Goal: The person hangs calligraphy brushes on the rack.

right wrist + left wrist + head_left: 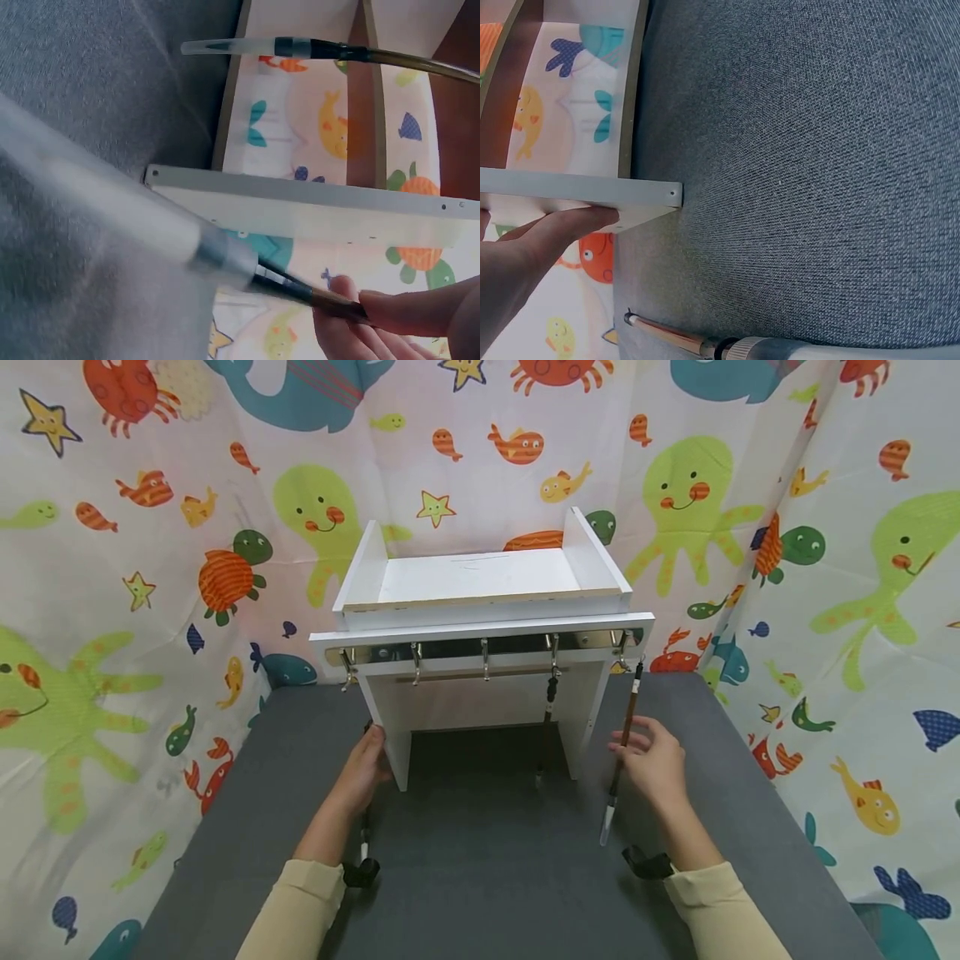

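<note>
A white wooden shelf unit (pixel 480 632) with a metal strip of several hooks stands on the grey table. My left hand (pixel 363 768) rests against the outer face of its left side panel (pixel 577 182), one finger laid along the board. A capped calligraphy brush (pixel 611 797) hangs slanted at the far right hook. My right hand (pixel 654 764) pinches its brown handle between thumb and fingers; the translucent cap (pixel 142 217) points down toward the table. A second capped brush (pixel 330 49) hangs from the hook beside it. The left hand partly hides a third brush (pixel 365 839).
The grey table (pixel 480 877) spreads in front of the unit. A curtain printed with sea animals (pixel 435 468) surrounds it behind and at both sides. Black wrist cameras (pixel 360 872) sit under the wrists. The unit's open top tray (pixel 480 577) has raised sides.
</note>
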The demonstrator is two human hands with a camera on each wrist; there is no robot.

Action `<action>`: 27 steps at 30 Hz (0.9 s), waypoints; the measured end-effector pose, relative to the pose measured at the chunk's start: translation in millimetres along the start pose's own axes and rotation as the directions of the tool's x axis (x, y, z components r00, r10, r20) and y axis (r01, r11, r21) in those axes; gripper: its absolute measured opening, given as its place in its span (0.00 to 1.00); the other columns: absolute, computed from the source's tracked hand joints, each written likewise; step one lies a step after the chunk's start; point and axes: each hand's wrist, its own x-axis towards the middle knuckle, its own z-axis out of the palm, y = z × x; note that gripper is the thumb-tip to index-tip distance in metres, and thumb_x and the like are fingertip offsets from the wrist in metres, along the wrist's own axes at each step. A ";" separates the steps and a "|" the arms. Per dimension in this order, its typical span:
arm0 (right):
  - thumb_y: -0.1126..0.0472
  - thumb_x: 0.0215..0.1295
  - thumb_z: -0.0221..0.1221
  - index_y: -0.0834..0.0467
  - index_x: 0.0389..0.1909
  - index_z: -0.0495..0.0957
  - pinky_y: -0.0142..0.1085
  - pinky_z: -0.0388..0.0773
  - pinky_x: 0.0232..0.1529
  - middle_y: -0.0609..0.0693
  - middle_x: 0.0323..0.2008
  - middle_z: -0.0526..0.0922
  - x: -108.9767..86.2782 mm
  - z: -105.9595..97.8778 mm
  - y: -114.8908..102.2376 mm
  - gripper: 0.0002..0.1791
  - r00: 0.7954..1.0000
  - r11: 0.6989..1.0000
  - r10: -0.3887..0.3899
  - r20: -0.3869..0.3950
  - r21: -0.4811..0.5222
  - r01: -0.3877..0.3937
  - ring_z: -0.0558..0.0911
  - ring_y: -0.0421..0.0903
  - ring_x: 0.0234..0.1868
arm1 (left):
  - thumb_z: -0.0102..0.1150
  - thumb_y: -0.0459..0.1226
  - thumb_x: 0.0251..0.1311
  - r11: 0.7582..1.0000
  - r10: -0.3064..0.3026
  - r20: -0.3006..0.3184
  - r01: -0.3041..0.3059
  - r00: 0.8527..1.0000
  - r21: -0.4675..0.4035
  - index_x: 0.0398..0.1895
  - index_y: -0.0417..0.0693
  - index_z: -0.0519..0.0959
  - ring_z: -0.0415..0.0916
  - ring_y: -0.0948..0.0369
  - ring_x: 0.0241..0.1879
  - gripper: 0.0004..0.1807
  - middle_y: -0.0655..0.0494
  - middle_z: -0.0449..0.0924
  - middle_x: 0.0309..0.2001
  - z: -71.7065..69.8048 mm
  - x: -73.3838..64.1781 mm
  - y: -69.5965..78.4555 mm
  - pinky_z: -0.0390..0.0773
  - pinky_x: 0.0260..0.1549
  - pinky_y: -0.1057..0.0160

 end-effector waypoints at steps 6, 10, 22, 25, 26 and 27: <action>0.68 0.69 0.62 0.58 0.67 0.71 0.24 0.82 0.41 0.58 0.51 0.87 -8.3 -1.3 -15.8 0.26 0.988 0.995 -0.103 -0.112 -0.001 0.104 0.88 0.52 0.49 | 0.29 0.59 0.77 1.000 -0.026 -0.026 0.026 0.999 0.006 0.81 0.37 0.34 0.34 0.34 0.78 0.45 0.37 0.31 0.81 -7.1 -4.2 0.1 0.56 0.65 0.26; 0.68 0.69 0.62 0.57 0.65 0.73 0.22 0.80 0.43 0.56 0.51 0.88 -20.1 -8.6 -28.8 0.25 0.963 0.985 -0.169 -0.209 -0.004 0.172 0.89 0.50 0.47 | 0.30 0.60 0.77 0.999 -0.038 -0.016 0.038 0.999 0.012 0.80 0.37 0.33 0.33 0.32 0.77 0.46 0.36 0.30 0.81 -6.5 -2.4 0.5 0.55 0.66 0.27; 0.70 0.64 0.66 0.60 0.61 0.76 0.18 0.77 0.42 0.58 0.47 0.89 -49.2 -20.5 -57.8 0.24 0.827 0.893 -0.398 -0.396 0.040 0.449 0.85 0.23 0.40 | 0.31 0.60 0.77 1.000 -0.026 -0.010 0.026 1.000 -0.014 0.81 0.39 0.35 0.33 0.34 0.78 0.45 0.38 0.31 0.81 -3.5 0.5 -3.2 0.55 0.66 0.27; 0.70 0.63 0.67 0.59 0.61 0.77 0.20 0.78 0.42 0.57 0.47 0.89 -57.5 -19.2 -63.0 0.25 0.803 0.867 -0.434 -0.409 0.053 0.496 0.86 0.25 0.41 | 0.31 0.60 0.77 1.000 -0.023 -0.010 0.023 1.000 -0.014 0.81 0.39 0.36 0.33 0.35 0.78 0.45 0.39 0.31 0.81 -3.9 0.8 -2.4 0.56 0.66 0.27; 0.71 0.63 0.67 0.58 0.62 0.77 0.20 0.78 0.43 0.57 0.47 0.89 -60.5 -18.5 -65.0 0.26 0.799 0.861 -0.442 -0.407 0.059 0.506 0.86 0.26 0.42 | 0.31 0.60 0.77 1.000 -0.022 -0.012 0.022 1.000 -0.014 0.81 0.39 0.36 0.33 0.35 0.78 0.45 0.39 0.32 0.82 -3.8 1.1 -2.1 0.56 0.66 0.27; 0.71 0.62 0.67 0.58 0.62 0.77 0.20 0.79 0.43 0.57 0.47 0.89 -63.4 -17.7 -67.0 0.26 0.797 0.855 -0.450 -0.403 0.062 0.514 0.86 0.26 0.42 | 0.31 0.60 0.77 1.000 -0.022 -0.010 0.021 1.000 -0.014 0.81 0.39 0.36 0.33 0.35 0.78 0.45 0.39 0.31 0.81 -3.6 1.4 -1.4 0.56 0.66 0.27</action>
